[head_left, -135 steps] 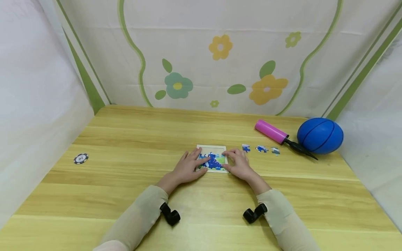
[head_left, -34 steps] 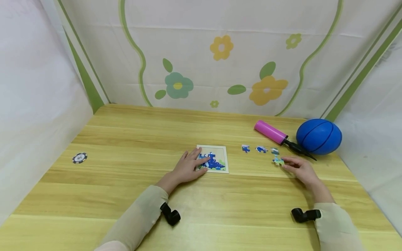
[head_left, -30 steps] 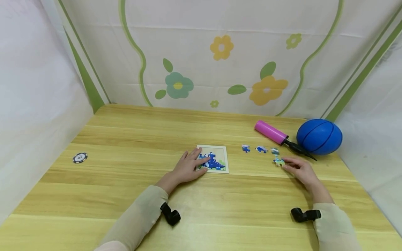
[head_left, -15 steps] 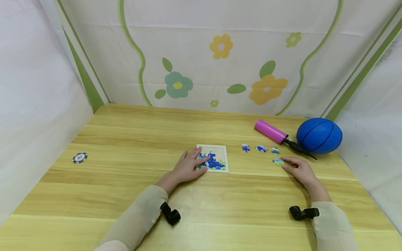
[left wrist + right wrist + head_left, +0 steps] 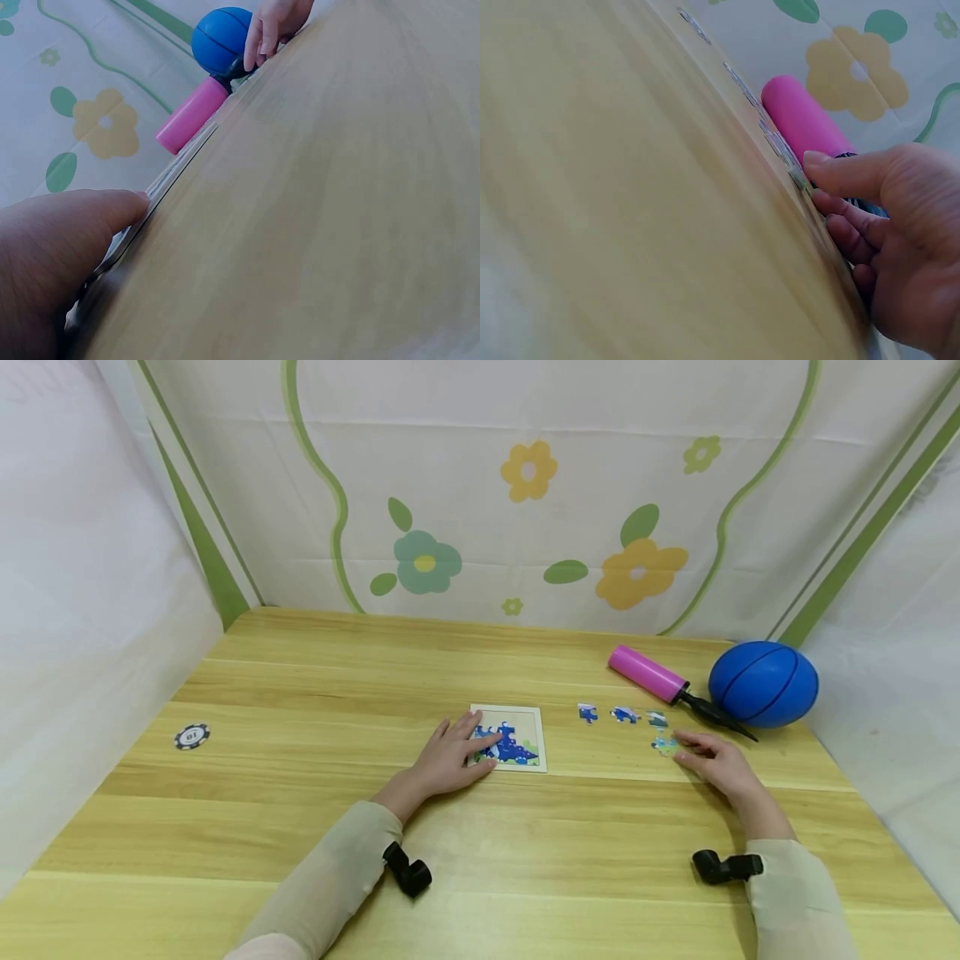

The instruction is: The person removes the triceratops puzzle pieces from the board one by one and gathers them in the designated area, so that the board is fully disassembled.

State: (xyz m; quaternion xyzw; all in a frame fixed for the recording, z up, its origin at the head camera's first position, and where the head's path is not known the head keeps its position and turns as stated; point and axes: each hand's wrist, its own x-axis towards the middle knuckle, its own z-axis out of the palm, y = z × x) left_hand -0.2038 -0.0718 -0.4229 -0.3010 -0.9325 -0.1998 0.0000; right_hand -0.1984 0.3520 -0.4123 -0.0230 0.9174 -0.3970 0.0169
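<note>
Puzzle board (image 5: pixel 527 718) lies flat near the middle of the table (image 5: pixel 480 860). Relative to the earliest view, a green-and-blue piece (image 5: pixel 663 746) has gone from the board's right side to the surface, toward its right edge, and the right hand (image 5: pixel 722 767) has shifted there too. The left hand (image 5: pixel 447 764) has kept its position. Bare backing shows along the upper and right parts of the board.

The board is square, with a thin, pale rim. Its fitted section (image 5: pixel 513 752) forms a blue figure with green below; the upper outline is irregular. The left hand rests on the board's left side, fingers spread, gripping nothing. The right thumb and index finger stand apart at the right side of the green-and-blue piece; whether they pinch it cannot be told.

Beyond that piece, three loose pieces (image 5: pixel 625 716) lie in a row, thin and flat, with interlocking contours. Farther back, a smooth pink cylinder (image 5: pixel 647 672) with a tapered black end points to a round, grooved blue ball (image 5: pixel 763 683) near the surface's far right corner. A round chip (image 5: pixel 192 737) with a black-and-white rim lies near the left edge. The surface has a yellowish wood grain; creased pale fabric (image 5: pixel 450 460) with flower prints hangs behind its far edge.
</note>
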